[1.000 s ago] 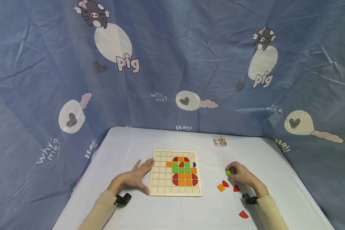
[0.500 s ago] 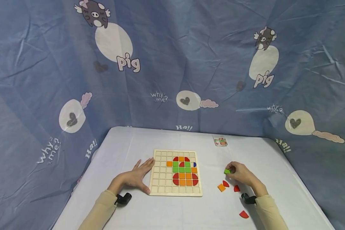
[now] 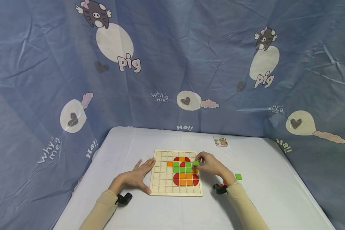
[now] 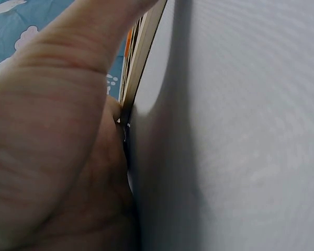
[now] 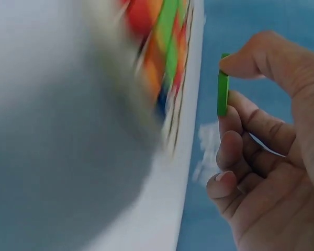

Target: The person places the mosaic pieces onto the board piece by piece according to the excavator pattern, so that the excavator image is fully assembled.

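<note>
A wooden grid board [image 3: 162, 175] lies on the white table, with red, orange and green pieces and a small blue piece set in its right half. My left hand [image 3: 136, 177] rests at the board's left edge, fingers straight and spread, thumb at the near left corner. In the left wrist view, the thumb [image 4: 52, 104] reaches along the board's side [image 4: 141, 57]. My right hand [image 3: 211, 164] pinches a green tile [image 5: 223, 89] between thumb and index finger. In the head view this tile is over the board's right edge, near the blue piece's place.
A loose green tile [image 3: 238, 176] lies right of my right forearm. A bit of red piece [image 3: 225, 183] shows behind the wrist camera [image 3: 219, 188]; the arm hides other loose pieces. A small picture card [image 3: 221, 141] lies at the back. A blue patterned cloth [image 3: 161, 80] surrounds the table.
My right hand has moved left from the loose pieces to the board's right edge, carrying the green tile. Another green tile on the table is uncovered. The left hand has stayed put.
</note>
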The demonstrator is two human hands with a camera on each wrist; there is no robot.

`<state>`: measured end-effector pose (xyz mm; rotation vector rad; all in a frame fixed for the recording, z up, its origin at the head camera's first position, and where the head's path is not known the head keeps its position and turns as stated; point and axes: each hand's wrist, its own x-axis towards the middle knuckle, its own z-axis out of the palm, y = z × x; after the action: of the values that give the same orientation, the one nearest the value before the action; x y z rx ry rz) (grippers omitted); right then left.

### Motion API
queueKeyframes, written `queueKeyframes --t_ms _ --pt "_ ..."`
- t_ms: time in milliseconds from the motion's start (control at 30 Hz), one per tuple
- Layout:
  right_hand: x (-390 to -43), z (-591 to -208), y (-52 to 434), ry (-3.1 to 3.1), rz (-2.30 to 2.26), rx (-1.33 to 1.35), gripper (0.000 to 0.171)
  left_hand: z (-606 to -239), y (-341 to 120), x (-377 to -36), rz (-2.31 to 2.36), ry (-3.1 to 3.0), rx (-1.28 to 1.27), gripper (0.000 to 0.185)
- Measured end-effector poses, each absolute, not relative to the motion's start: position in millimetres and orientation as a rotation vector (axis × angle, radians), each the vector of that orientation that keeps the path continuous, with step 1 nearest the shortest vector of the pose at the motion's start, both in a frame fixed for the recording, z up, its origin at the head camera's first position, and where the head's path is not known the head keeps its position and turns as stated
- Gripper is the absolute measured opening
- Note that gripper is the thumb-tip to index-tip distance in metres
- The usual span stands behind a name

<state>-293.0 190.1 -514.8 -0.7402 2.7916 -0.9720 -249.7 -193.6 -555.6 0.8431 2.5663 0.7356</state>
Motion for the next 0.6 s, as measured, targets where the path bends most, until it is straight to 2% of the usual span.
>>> queueKeyframes --t_ms 300,600 --pt "-304 -511 98 2.679 -0.814 -0.992 0.026 -554 -194 -250 0.709 2.567 0.838 0.136" --pt "-316 -523 54 2.607 -0.764 -0.997 0.025 -553 -195 -250 0.705 2.561 0.827 0.136"
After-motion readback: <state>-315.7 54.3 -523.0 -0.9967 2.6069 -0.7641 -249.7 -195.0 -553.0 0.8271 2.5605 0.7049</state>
